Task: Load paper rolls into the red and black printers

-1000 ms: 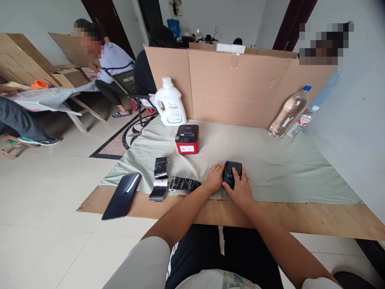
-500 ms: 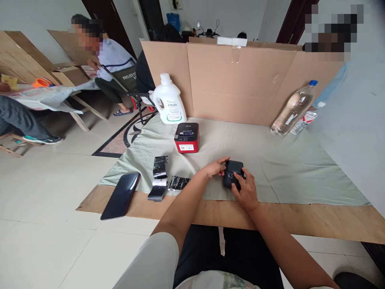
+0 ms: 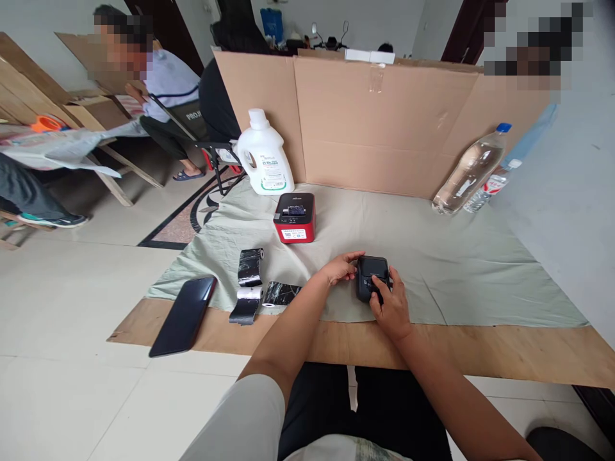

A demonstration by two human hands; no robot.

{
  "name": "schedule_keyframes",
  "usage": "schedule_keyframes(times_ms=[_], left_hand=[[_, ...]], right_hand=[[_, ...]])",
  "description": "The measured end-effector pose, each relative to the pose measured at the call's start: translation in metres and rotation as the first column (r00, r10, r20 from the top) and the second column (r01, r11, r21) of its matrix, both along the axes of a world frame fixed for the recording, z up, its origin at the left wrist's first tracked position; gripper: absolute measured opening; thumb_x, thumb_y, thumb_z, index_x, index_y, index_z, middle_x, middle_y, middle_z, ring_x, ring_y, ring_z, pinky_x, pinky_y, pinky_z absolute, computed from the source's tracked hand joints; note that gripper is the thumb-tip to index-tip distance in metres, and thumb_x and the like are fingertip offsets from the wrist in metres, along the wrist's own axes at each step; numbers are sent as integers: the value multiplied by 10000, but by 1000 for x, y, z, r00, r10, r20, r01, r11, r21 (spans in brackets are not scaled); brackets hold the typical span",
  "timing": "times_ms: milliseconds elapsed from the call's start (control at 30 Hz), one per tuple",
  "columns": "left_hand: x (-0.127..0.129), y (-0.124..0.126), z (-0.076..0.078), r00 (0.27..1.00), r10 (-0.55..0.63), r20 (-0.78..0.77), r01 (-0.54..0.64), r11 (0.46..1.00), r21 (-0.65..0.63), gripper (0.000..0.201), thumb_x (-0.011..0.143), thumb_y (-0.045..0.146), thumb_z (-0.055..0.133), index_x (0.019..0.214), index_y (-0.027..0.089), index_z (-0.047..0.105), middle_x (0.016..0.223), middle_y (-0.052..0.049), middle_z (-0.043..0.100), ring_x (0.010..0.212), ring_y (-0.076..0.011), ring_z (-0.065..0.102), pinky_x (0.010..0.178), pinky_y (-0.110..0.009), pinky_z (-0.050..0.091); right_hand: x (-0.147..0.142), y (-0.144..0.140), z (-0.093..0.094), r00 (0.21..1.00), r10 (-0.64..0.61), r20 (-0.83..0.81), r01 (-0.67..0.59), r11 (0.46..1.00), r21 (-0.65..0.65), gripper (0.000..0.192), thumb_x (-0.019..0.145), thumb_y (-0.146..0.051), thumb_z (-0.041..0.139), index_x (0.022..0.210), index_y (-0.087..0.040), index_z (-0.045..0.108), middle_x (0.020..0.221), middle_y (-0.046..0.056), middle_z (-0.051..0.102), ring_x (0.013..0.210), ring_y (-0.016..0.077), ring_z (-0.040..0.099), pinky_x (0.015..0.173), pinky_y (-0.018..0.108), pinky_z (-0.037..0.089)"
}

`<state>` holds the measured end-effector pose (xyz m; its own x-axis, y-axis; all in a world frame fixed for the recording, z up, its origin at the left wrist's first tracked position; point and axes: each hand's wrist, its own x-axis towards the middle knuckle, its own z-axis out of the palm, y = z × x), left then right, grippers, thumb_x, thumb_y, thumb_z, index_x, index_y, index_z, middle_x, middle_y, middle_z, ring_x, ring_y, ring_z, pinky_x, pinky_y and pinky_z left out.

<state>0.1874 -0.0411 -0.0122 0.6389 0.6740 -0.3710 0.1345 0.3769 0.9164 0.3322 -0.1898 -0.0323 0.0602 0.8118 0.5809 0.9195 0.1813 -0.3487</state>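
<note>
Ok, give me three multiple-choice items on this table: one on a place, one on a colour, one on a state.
1. Where does the red box stand?
A. in front of the white jug
B. beside the clear bottle
C. on the phone

2. What colour is the clear bottle's cap?
A. red
B. blue
C. white

3. What is the right hand doing?
A. resting on the black device
B. lifting the jug
C. lying flat on the floor

Answers: 1 A, the box sits on the cloth just nearer than the jug. 2 B, the cap at the bottle's top is blue. 3 A, its fingers lie on the device, while the left hand touches the device's left edge.
</note>
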Motion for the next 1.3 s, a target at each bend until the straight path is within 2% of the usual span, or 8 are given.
schedule_keyframes(times_ms=[167,333,667,833,967,1100,1167,1300], left_hand=[[7,-3,5,998,42,-50,-42,999,17,715,646,21,557,1314,278,560,1328,-45,578,449,-1,474,384,-158,323],[11,-11,11,990,77,-117,-65,993,97,770,642,-38,477,1356,247,514,1378,-55,537,412,25,424,369,-156,297],[10,-12,10,990,101,-100,-92,992,92,765,653,-10,517,1370,250,464,1480,-94,414,434,19,440,368,-165,290],[9,-17,7,974,195,-118,-169,966,198,510,698,67,602,1192,186,564,1287,-70,576,482,-9,464,432,-169,332],[10,-24,10,935,343,-94,-263,845,466,221,689,94,646,890,172,598,845,16,637,601,-68,519,594,-189,407],[9,-29,16,976,213,48,-207,834,511,57,752,153,580,720,179,541,638,34,589,646,-110,567,654,-218,437],[8,-29,19,971,204,121,-238,823,516,22,776,169,556,761,174,571,733,0,660,732,-129,610,701,-236,454],[8,-28,15,969,185,165,-247,775,582,151,799,151,534,909,174,634,1137,-65,676,963,-168,625,774,-266,474]], right_hand=[[-2,0,-1,999,-27,24,26,999,31,368,845,-225,513,1201,-209,608,1409,147,319,1280,327,386,958,527,477],[-4,1,-2,998,-38,59,32,994,101,330,852,-223,528,1168,-178,612,1292,163,360,1181,308,413,897,506,503],[-5,-1,-2,993,-96,66,91,993,71,320,852,-291,540,1137,-158,597,1171,154,404,1062,287,430,853,482,504],[-4,-1,0,995,-71,71,67,996,52,500,858,-357,544,1323,-184,488,1251,170,385,1124,314,425,901,529,468],[-2,1,0,995,-61,79,58,997,47,661,869,-399,535,1465,-227,306,1329,170,376,1195,327,412,964,555,426],[1,4,-3,998,-26,54,24,999,34,748,886,-433,514,1509,-208,167,1439,175,359,1297,324,377,1019,548,397],[1,5,-4,999,-11,40,10,999,34,759,886,-450,513,1501,-177,162,1489,192,308,1347,327,339,1035,554,383],[1,4,-5,999,-5,45,4,1000,26,622,867,-481,539,1383,-174,376,1494,197,278,1349,349,326,1017,574,388]])
